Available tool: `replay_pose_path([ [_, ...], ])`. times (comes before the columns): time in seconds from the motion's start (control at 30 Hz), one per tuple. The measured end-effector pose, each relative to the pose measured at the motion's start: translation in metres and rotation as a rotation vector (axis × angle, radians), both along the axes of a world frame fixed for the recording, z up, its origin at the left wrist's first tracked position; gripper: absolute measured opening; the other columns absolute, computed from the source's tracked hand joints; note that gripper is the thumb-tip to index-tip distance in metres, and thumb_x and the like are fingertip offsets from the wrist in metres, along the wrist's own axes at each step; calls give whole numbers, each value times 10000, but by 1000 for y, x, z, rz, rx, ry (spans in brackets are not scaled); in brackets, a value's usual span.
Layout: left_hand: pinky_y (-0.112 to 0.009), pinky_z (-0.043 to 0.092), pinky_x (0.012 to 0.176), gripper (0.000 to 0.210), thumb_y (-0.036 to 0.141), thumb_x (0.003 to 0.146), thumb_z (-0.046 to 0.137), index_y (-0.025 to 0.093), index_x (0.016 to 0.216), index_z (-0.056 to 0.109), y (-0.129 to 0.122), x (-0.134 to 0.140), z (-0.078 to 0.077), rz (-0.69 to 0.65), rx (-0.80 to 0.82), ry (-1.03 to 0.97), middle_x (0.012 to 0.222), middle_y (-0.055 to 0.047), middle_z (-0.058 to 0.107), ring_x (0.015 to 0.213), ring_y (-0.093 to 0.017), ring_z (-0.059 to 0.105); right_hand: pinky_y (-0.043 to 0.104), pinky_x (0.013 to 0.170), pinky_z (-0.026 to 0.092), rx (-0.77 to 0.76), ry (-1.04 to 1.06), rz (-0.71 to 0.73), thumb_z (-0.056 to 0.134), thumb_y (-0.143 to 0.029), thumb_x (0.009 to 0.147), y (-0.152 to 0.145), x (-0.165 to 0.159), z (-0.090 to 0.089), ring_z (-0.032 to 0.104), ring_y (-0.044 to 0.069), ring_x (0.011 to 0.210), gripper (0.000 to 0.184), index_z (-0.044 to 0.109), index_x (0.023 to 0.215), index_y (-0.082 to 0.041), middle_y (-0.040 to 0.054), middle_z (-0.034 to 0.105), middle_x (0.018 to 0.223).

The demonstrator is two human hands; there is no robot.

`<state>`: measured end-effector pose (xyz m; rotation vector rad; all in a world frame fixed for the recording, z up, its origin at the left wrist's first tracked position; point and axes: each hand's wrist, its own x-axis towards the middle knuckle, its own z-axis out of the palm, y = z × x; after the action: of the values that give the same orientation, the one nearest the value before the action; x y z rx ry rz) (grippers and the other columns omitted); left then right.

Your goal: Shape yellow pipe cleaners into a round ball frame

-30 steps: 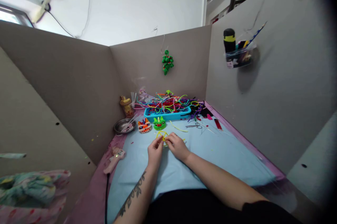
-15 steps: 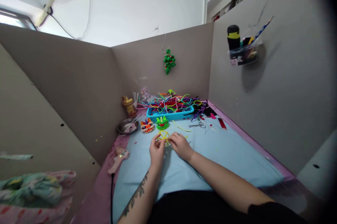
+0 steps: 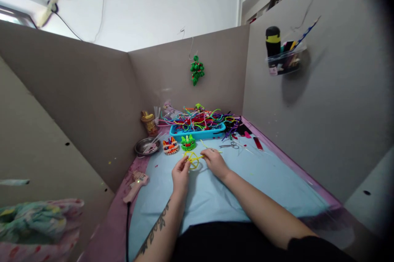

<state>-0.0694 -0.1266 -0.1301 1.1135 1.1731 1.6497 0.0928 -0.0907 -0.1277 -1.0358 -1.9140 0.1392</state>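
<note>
- Head view, far left: patterned cloth [image 3: 37, 221] lies bunched beside the counter [image 3: 246, 188], which is spread with pale blue over pink.
- Next along, I see a pink glue gun [image 3: 134, 190] on the pink edge, a small light glowing on it and a black cord running down.
- Beyond it sits a metal bowl [image 3: 139, 145] with pale sticks in it; a yellow-lidded cup [image 3: 150, 124] stands behind.
- An orange-and-white figure [image 3: 170, 147] comes next, eared and fuzzy.
- Nearer the person, the left hand [image 3: 181, 174] pinches the left side of a yellow frame [image 3: 193, 160] between thumb and fingers.
- Just behind that frame, a green figure [image 3: 188, 143] faces the person.
- The frame, bent into open loops, is between the two hands; whether it touches the counter, I cannot tell.
- Farther back, a blue tray [image 3: 198, 134] overflows with coloured fuzzy stems [image 3: 197, 120], and a green ornament [image 3: 197, 69] hangs on the partition above.
- The right hand [image 3: 215, 162] grips a yellow strand at the frame's right side with its fingertips.
- Past it lie scissors [image 3: 230, 145], then a red piece [image 3: 257, 143].
- Far right, a clear bin [image 3: 285, 66] of tools hangs on the partition.
</note>
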Motion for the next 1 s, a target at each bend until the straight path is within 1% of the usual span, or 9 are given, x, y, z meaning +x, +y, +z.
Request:
replay_pose_path([
  [0.1, -224, 439, 535, 461, 369, 658, 660, 129, 1049, 626, 1, -2, -3, 8, -35, 8, 776, -51, 677, 552, -103, 556, 330, 764, 435, -76, 118, -7, 491, -138, 778, 6, 8, -1, 586, 178, 814, 149, 596, 861, -204, 33, 652, 846],
  [0.2, -209, 407, 465, 483, 394, 690, 629, 138, 1099, 605, 0, -3, -4, 3, -44, 42, 762, -42, 678, 467, -77, 498, 314, 766, 452, -170, 206, 64, 483, -171, 783, 5, 12, 1, 607, 161, 817, 149, 591, 880, -205, 24, 657, 863],
  [0.3, -239, 471, 638, 436, 359, 689, 642, 134, 1062, 627, 1, -5, -6, 9, -7, 12, 969, -92, 674, 703, -133, 605, 296, 755, 457, -235, 231, 172, 461, -200, 808, 0, 10, 5, 612, 149, 821, 154, 574, 913, -201, 28, 651, 894],
  [0.37, -276, 461, 783, 415, 335, 682, 653, 130, 1042, 635, 2, -5, -6, 8, 0, -25, 1052, -113, 651, 886, -177, 608, 282, 721, 459, -260, 230, 229, 438, -220, 831, -5, 7, 8, 606, 143, 788, 151, 551, 928, -198, 24, 643, 866],
  [0.5, -316, 435, 856, 413, 319, 662, 670, 118, 1022, 643, 2, -4, -3, 6, -30, -64, 1060, -127, 650, 953, -209, 600, 295, 728, 449, -215, 224, 249, 424, -221, 846, -13, 0, 12, 574, 146, 783, 144, 553, 905, -201, 23, 621, 829],
  [0.63, -306, 453, 814, 417, 315, 638, 688, 111, 1001, 652, -2, -1, 5, 7, -54, -97, 1034, -128, 661, 917, -212, 613, 339, 812, 420, -47, 292, 164, 571, -222, 754, -17, -5, 14, 535, 183, 873, 73, 633, 736, -188, 58, 592, 860],
  [0.73, -290, 465, 755, 431, 323, 628, 693, 107, 999, 655, -4, 0, 9, -7, -81, -74, 967, -126, 682, 861, -207, 625, 295, 698, 457, -166, 426, 212, 580, -240, 744, -19, -10, 13, 560, 155, 725, 94, 652, 733, -181, 39, 607, 743],
  [0.83, -257, 464, 665, 442, 343, 633, 686, 107, 1006, 652, -5, 0, 9, -38, -98, -33, 910, -120, 693, 800, -192, 630, 277, 644, 473, -313, 580, 229, 587, -284, 729, -19, -16, 10, 582, 151, 678, 138, 659, 757, -169, 40, 642, 737],
  [1.0, -219, 437, 582, 463, 370, 622, 693, 124, 1012, 650, -5, -1, 8, -37, -109, -11, 891, -108, 693, 756, -174, 625, 269, 632, 482, -317, 682, 196, 590, -316, 724, -18, -20, 6, 594, 152, 672, 170, 655, 768, -165, 40, 658, 748],
])
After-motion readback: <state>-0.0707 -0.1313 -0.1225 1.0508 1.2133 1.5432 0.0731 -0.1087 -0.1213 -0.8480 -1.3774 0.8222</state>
